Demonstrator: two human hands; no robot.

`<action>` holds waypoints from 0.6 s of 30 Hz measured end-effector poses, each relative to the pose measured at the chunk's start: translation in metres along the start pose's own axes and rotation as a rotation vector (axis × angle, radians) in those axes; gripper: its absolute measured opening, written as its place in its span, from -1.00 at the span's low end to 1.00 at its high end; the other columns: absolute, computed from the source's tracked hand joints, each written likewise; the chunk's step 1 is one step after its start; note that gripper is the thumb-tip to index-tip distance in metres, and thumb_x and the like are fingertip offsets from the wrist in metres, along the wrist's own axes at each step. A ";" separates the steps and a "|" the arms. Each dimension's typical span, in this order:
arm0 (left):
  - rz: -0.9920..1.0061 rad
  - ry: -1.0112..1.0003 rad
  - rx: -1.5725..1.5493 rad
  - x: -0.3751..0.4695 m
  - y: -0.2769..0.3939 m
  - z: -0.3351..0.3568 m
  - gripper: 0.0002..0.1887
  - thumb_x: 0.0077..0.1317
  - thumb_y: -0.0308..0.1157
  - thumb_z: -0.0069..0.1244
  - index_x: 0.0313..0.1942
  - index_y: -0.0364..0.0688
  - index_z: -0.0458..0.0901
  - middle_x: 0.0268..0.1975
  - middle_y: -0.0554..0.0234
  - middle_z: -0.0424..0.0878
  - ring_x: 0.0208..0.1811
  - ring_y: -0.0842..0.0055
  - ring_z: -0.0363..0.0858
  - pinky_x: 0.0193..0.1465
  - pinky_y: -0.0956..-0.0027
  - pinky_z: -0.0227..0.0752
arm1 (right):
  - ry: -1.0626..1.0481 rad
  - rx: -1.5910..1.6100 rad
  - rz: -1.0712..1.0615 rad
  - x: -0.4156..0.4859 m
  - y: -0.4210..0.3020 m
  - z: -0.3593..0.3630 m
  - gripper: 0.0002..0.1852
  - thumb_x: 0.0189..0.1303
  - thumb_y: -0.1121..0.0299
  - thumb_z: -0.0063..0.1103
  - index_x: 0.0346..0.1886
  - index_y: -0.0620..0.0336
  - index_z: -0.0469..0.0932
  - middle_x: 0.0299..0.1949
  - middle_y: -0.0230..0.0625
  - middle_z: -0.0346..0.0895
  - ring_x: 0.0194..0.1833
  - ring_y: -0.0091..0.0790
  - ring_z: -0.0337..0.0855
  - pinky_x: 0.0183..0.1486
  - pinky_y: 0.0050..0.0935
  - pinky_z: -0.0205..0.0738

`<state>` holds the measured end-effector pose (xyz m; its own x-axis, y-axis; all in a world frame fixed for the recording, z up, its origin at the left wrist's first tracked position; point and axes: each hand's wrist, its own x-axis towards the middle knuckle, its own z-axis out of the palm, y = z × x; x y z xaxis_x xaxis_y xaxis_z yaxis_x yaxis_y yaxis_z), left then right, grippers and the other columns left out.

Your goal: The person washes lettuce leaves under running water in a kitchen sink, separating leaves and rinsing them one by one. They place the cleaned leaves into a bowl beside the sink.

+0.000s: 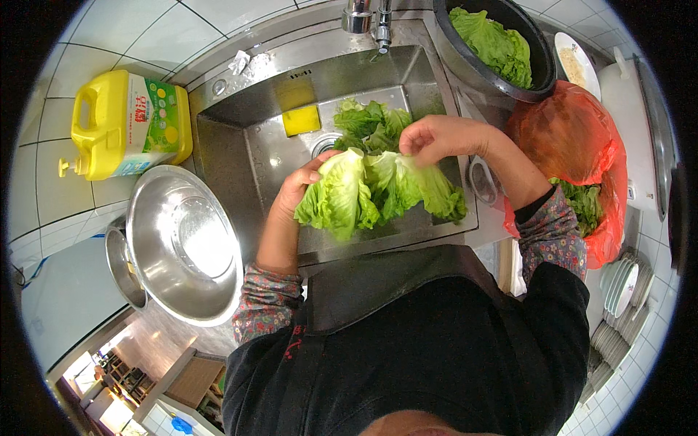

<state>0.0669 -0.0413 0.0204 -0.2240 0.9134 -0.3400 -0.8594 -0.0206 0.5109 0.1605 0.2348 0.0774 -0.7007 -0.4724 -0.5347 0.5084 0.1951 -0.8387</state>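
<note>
Over the stainless-steel sink (262, 163), my left hand (299, 182) grips a head of leafy green lettuce (341, 191) by its pale base end. A loose lettuce leaf (406, 180) hangs beside that head, with my right hand (444, 139) closed on its upper edge by thumb and fingers. Part of the right hand is blurred. On the sink floor, near the drain (325, 143), lie darker lettuce leaves (371, 122), partly covered by the held lettuce. A yellow sponge (301, 121) rests to their left.
A dark pot (446, 43) with lettuce stands at the back right, below it a red plastic bag (578, 131) holding more greens. A chrome faucet (357, 19) rises behind the sink. At left are a yellow detergent jug (109, 120) and a large steel basin (158, 218). Plates (621, 283) stand far right.
</note>
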 end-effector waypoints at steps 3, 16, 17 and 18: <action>0.002 -0.010 -0.061 0.006 -0.005 -0.011 -0.39 -0.02 -0.26 -0.21 0.08 -0.37 0.27 0.01 -0.02 0.44 0.00 0.28 0.45 0.12 0.28 0.28 | 0.038 -0.099 0.003 0.005 0.004 -0.002 -0.86 0.01 0.43 0.13 -0.34 0.21 0.45 -0.48 -0.57 0.40 -0.42 -0.71 0.35 -0.35 -0.66 0.25; 0.291 0.148 0.133 0.023 -0.013 0.012 -0.49 0.16 -0.27 -0.19 0.12 -0.27 0.22 0.08 0.13 0.35 0.13 0.41 0.31 0.21 0.33 0.14 | 0.402 0.016 -0.191 0.022 -0.005 0.044 -0.42 0.00 0.27 0.26 0.08 0.26 0.27 -0.16 -0.25 0.43 -0.13 -0.45 0.43 -0.12 -0.50 0.37; 0.273 0.163 0.096 0.023 -0.014 0.011 -0.48 0.17 -0.26 -0.19 0.13 -0.26 0.21 0.09 0.13 0.34 0.13 0.40 0.30 0.21 0.33 0.13 | 0.439 -0.037 -0.283 0.028 0.001 0.053 -0.38 -0.02 0.29 0.28 0.10 0.26 0.25 -0.17 -0.24 0.44 -0.13 -0.45 0.43 -0.12 -0.49 0.38; 0.253 0.177 0.059 0.023 -0.012 0.017 -0.48 0.18 -0.26 -0.20 0.14 -0.26 0.19 0.10 0.13 0.33 0.14 0.40 0.29 0.22 0.32 0.13 | 0.507 -0.054 -0.384 0.033 0.001 0.057 -0.28 -0.12 0.16 0.35 0.09 0.33 0.26 -0.23 -0.15 0.49 -0.24 -0.38 0.52 -0.21 -0.44 0.43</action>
<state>0.0798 -0.0129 0.0193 -0.5087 0.7969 -0.3258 -0.7391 -0.2101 0.6400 0.1667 0.1700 0.0644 -0.9845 -0.0545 -0.1665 0.1575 0.1416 -0.9773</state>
